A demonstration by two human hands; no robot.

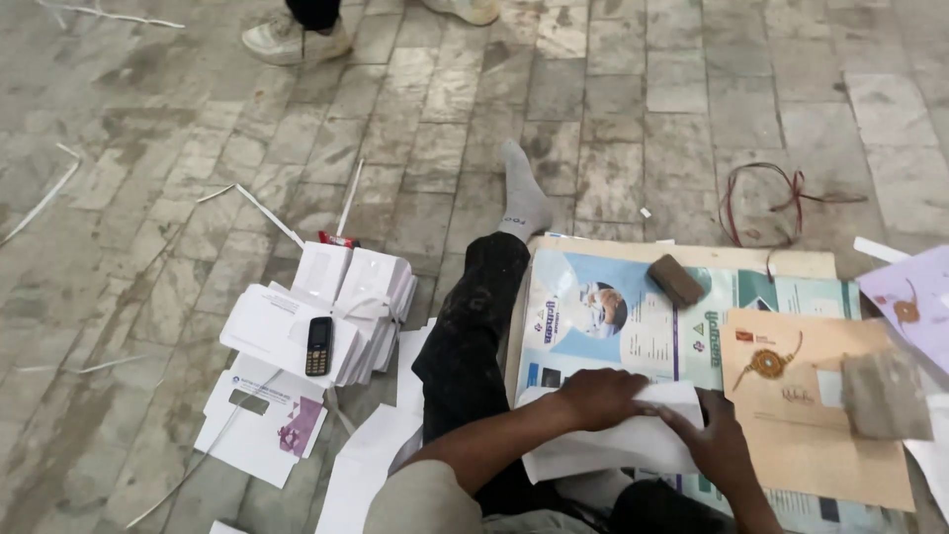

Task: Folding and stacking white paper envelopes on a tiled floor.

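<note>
1. The left hand lay palm down, fingers curled together, pressing on top of a stack of white paper sheets that sat at the near edge of a flat wooden board on the floor.
2. The right hand gripped the right end of the same stack, its fingers closed over the paper edge.
3. A blue and white printed poster covered the board, and the stack overlapped its near edge.
4. A tan cardboard card with a threaded ornament lay just right of the hands, with a grey stone block resting on its right side.
5. A small dark brown block sat on the poster's far part, well apart from the hands.
6. A pale purple card reached in from the right edge, close beside the stone block.
7. The person's leg in dark trousers and a grey sock stretched along the board's left edge, closing off that side.
8. Left of the leg stood a tied bundle of white envelopes with a black keypad phone on top, and loose white envelopes below it.
9. The grey stone-tile floor beyond the board lay open, apart from a loop of red cord, thin white paper strips and another person's pale shoe at the far edge.
</note>
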